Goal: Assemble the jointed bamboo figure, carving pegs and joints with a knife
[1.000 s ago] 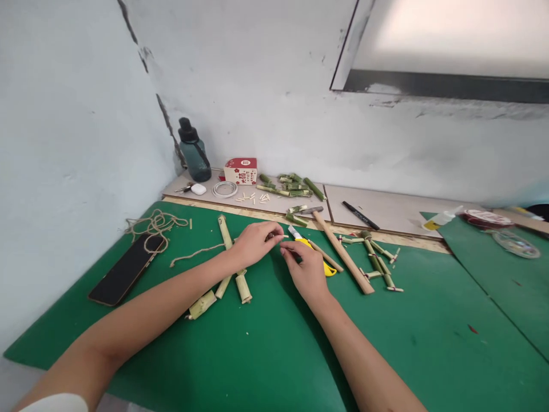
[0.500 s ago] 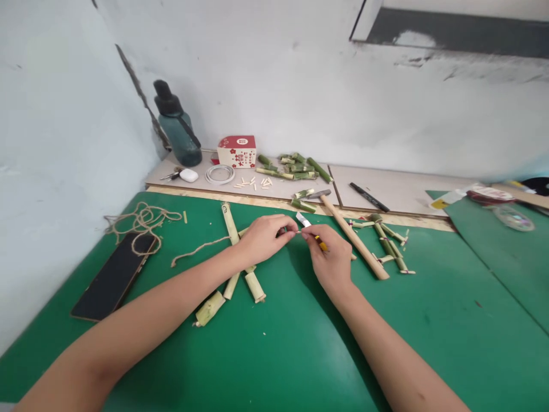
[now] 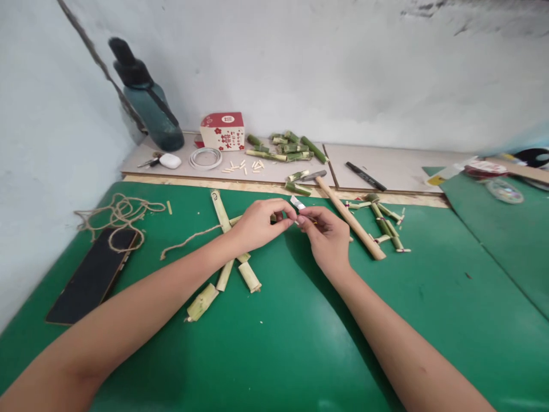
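Note:
My left hand [image 3: 259, 224] is closed in a pinch on a small bamboo piece [image 3: 273, 217], just above the green mat [image 3: 300, 343]. My right hand [image 3: 326, 237] is wrapped round a yellow utility knife, and its blade [image 3: 297, 202] sticks out right beside my left fingertips. The two hands touch at the fingertips. Several cut bamboo sections [image 3: 249, 277] lie on the mat beneath my left forearm. Most of the knife's body is hidden inside my right hand.
A hammer [image 3: 349, 220] and a small bamboo figure [image 3: 386, 228] lie right of my hands. A phone [image 3: 92, 276] and twine [image 3: 118, 213] lie at the left. On the back boards are a bottle [image 3: 148, 106], a red-white box [image 3: 223, 130], a cable coil [image 3: 206, 158], bamboo offcuts [image 3: 285, 146] and a marker [image 3: 366, 176].
My right hand has lifted the yellow knife off the mat and brought its blade up to my left fingertips. The view has tilted down and moved closer.

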The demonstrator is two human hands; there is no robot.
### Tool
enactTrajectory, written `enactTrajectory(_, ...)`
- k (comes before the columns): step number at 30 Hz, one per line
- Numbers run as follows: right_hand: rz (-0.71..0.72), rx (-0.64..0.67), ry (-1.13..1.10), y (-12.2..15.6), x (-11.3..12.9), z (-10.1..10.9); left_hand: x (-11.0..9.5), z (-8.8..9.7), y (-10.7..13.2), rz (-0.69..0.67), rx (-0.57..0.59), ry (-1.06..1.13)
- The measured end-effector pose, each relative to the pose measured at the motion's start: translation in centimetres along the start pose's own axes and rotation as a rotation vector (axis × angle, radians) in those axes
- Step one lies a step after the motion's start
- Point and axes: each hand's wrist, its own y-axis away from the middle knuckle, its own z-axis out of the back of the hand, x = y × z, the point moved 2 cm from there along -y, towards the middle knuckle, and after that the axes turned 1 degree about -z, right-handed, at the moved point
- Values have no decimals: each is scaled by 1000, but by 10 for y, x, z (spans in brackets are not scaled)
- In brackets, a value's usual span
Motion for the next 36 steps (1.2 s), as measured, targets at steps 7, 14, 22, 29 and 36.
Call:
enactTrajectory(7, -105, -2, -153, 0, 7, 0, 1, -1, 0, 12, 8, 92)
enactTrajectory(14, -100, 17, -108, 3, 4, 1, 3, -1, 1, 34, 21, 97)
enactTrajectory(22, 27, 71, 59, 5, 4, 3, 4, 0, 2, 85, -1, 111)
enactTrajectory(29, -99, 145, -47, 5, 5, 1, 5, 0, 0, 73, -5, 127)
enactTrajectory(36, -210, 173, -245, 4, 3, -4, 11, 0, -3, 62, -26, 194)
